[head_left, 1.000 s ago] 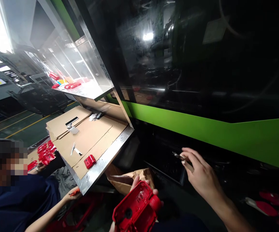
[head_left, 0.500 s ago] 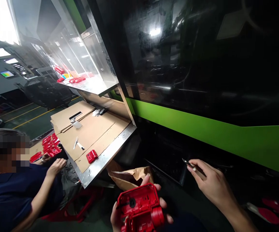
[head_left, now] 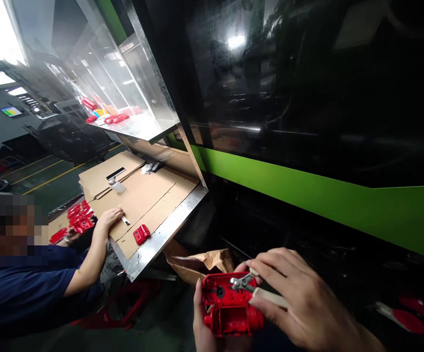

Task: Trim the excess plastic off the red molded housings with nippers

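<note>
My left hand (head_left: 199, 313) is closed around a red plastic housing (head_left: 234, 320), its hollow inside facing up with a round black spot in it. In my right hand (head_left: 300, 298) is a pair of small nippers (head_left: 269, 296) with pale handles, held between thumb and fingers. The metal jaws lie over the inner face of the housing; whether they touch it I cannot tell. Behind the housing, a brown paper bag (head_left: 217, 259) stands with its mouth apart.
A cardboard-covered table (head_left: 153, 195) at left carries a red part (head_left: 142, 234) near its metal edge. A co-worker's hand (head_left: 111, 217) rests on it, by a pale-handled tool (head_left: 125, 219). More red parts (head_left: 79, 217) lie beyond. A dark machine with a green band (head_left: 288, 173) fills the right.
My right hand has swung left with the nippers, bringing them over the housing. My left hand has shifted slightly right. The co-worker's hand has reached onto the table.
</note>
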A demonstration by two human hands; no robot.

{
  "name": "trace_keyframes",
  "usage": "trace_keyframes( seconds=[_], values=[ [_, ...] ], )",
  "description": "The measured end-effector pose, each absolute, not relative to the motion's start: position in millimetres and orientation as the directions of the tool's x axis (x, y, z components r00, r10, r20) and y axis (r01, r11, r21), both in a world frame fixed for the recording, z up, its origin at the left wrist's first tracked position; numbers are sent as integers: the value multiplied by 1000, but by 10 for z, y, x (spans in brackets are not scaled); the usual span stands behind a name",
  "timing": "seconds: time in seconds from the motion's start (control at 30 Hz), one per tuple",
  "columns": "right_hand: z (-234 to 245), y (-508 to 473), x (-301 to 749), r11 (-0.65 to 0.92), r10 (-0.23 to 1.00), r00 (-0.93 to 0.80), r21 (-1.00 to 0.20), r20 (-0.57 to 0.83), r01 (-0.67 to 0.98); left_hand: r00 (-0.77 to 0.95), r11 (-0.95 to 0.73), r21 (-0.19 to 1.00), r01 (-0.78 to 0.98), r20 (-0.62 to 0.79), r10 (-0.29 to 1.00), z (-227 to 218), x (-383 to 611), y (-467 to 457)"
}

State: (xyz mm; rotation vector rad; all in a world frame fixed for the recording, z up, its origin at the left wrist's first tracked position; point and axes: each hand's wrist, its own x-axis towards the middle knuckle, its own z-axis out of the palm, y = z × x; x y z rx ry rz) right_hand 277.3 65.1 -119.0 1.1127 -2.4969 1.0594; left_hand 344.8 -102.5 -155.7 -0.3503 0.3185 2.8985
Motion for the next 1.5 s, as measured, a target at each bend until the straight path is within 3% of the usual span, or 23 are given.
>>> trace_keyframes(
  seconds=[0.1,0.17,0.27,0.47,0.83,1.23,1.5],
  values=[
    [-1167,529,2771,457,-590,-664,-488,459,-744,-901,-975,130,-179,-419,110,-1524,3448,-1023],
    [-1175,476,2760,460,-623,-663,-490,415,-740,-867,-969,162,-188,-491,86,-1516,3457,-1028],
    [-1201,426,2755,482,-650,-672,-491,355,-726,-821,-948,208,-241,-564,86,-1542,3479,-1039],
    [-1254,390,2785,498,-655,-680,-489,330,-716,-770,-966,179,-186,-637,31,-1632,3520,-1041],
    [-1270,388,2818,511,-659,-693,-501,294,-699,-739,-985,143,-100,-673,-22,-1594,3486,-987],
    [-1309,375,2822,525,-589,-701,-469,401,-710,-746,-979,152,-135,-666,0,-1599,3473,-969],
    [-1324,359,2800,571,-543,-687,-388,483,-724,-808,-976,-25,-218,-556,194,-1619,3415,-924]
  ],
)
